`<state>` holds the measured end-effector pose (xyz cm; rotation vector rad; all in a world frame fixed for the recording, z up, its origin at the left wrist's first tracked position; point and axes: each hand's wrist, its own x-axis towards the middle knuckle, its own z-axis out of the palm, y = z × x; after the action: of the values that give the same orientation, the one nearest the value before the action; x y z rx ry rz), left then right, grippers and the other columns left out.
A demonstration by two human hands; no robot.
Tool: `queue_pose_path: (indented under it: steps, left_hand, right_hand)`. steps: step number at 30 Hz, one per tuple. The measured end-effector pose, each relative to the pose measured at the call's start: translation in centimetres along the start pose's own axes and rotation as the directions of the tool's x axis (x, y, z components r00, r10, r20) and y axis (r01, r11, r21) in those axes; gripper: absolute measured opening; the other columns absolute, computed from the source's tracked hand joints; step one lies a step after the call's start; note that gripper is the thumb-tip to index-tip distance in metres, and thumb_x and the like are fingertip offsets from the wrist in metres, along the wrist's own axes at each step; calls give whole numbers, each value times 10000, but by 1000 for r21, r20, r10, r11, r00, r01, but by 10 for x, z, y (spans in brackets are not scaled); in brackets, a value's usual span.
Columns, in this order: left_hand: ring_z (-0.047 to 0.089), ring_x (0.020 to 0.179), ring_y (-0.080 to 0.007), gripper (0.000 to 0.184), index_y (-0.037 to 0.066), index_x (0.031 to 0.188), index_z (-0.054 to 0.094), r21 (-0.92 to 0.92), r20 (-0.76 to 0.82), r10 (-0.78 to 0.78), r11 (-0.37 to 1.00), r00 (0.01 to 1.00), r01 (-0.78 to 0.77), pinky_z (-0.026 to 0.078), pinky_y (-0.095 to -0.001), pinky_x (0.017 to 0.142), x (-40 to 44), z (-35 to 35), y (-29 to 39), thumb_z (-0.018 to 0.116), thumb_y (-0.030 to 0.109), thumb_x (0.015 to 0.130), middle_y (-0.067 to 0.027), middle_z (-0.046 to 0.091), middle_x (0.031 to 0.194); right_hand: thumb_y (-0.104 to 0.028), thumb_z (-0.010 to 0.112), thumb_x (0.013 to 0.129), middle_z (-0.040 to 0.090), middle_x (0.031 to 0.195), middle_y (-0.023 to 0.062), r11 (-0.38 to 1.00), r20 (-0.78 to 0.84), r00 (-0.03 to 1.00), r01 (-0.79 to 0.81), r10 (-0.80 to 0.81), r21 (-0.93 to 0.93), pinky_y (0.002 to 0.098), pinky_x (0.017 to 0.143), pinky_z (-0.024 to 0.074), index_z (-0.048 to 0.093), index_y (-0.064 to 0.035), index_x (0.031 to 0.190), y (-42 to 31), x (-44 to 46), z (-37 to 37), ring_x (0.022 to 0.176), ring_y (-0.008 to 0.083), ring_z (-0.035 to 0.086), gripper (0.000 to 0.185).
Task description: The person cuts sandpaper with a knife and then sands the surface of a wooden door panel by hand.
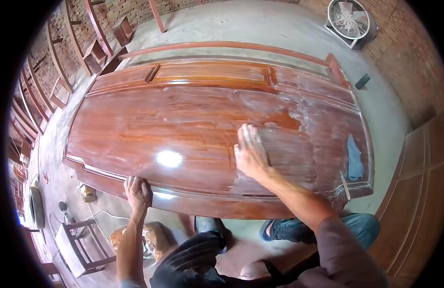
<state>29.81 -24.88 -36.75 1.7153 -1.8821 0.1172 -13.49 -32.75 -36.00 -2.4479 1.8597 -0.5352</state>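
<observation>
Right hand (pixel 252 152), fingers close together, is lying on a glossy, white-streaked brown panel (pixel 183 125); left hand (pixel 137 192), fingers bunched, is apparently gripping its edge.

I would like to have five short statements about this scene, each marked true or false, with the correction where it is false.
1. The left hand is at the near edge of the panel. True.
2. The cloth lies under the left hand. False: the cloth lies on the panel, toward its right end, apart from both hands.
3. The right hand is on the panel's upper surface. True.
4. The fan is at the upper left of the picture. False: the fan is at the upper right.
5. The dark block lies on the floor, off the panel. True.
</observation>
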Motion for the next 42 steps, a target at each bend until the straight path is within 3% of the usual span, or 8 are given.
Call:
queue_pose_path:
  steps: [3, 9, 16, 22, 29, 34, 36, 42]
  left_hand:
    - [536, 914, -370, 56, 40, 861, 577, -47, 13, -6, 999, 1000, 6, 419, -486, 861, 3, -2, 6, 588, 28, 808, -149, 548, 878]
    - [533, 916, -373, 69, 40, 863, 579, -34, -4, -21, 999, 1000, 21, 422, -483, 866, 4, 0, 6, 596, 35, 796, -154, 545, 885]
    - [536, 890, -374, 68, 46, 862, 593, -36, -2, 2, 999, 1000, -2, 424, -479, 844, 4, -2, 8, 592, 17, 801, -151, 547, 868]
    - [534, 902, -382, 88, 34, 860, 574, -30, -4, -23, 999, 1000, 23, 423, -488, 855, 0, 3, -1, 599, 22, 776, -163, 537, 878]
    - [526, 909, -395, 101, 27, 869, 561, -34, 35, -25, 999, 999, 26, 422, -497, 850, 3, -1, 3, 597, 9, 777, -172, 524, 886]
    - [528, 919, -392, 102, 25, 873, 568, -25, 13, -45, 999, 999, 45, 422, -495, 857, 2, 6, 0, 593, 8, 776, -168, 534, 893]
    - [527, 927, -392, 101, 23, 870, 567, -32, 16, -42, 999, 999, 42, 420, -496, 862, 2, 4, 1, 593, 10, 774, -169, 537, 898]
    - [528, 928, -389, 99, 27, 867, 561, -27, 18, -20, 999, 1000, 21, 420, -499, 862, 3, -2, 9, 590, 16, 773, -171, 533, 899]
  right_hand:
    - [-195, 527, 1017, 335, 1604, 332, 989, 30, 989, 140, -142, 56, 554, 1271, 217, 375, 124, 1505, 43, -16, -21, 1508, 492, 297, 603]
    - [-87, 498, 1016, 354, 1576, 368, 902, 6, 982, -170, 188, -397, 605, 1277, 152, 433, 178, 1442, 135, -56, -51, 1507, 507, 301, 505]
    - [-234, 496, 1042, 360, 1594, 336, 986, 62, 988, 134, -141, 103, 545, 1287, 191, 399, 142, 1496, 32, 15, -14, 1523, 475, 296, 598]
    - [-177, 439, 1047, 347, 1604, 333, 954, -4, 972, -233, 236, -187, 562, 1288, 162, 406, 132, 1499, 143, -30, -43, 1537, 461, 271, 548]
    - [-222, 470, 1024, 361, 1585, 353, 993, 97, 988, 119, -117, -10, 532, 1270, 238, 390, 167, 1478, 41, 28, -24, 1507, 475, 316, 603]
    - [-87, 506, 1006, 428, 1538, 326, 951, -97, 977, -208, 190, -231, 544, 1255, 246, 456, 118, 1455, 188, -39, -57, 1463, 465, 384, 495]
    - [-90, 510, 1006, 442, 1523, 334, 918, -70, 954, -299, 290, -261, 553, 1257, 232, 453, 126, 1454, 145, -13, -40, 1464, 475, 381, 500]
    - [-162, 458, 1032, 363, 1571, 375, 992, 80, 989, 121, -124, 31, 536, 1284, 205, 424, 152, 1473, 63, 39, -16, 1505, 507, 305, 542]
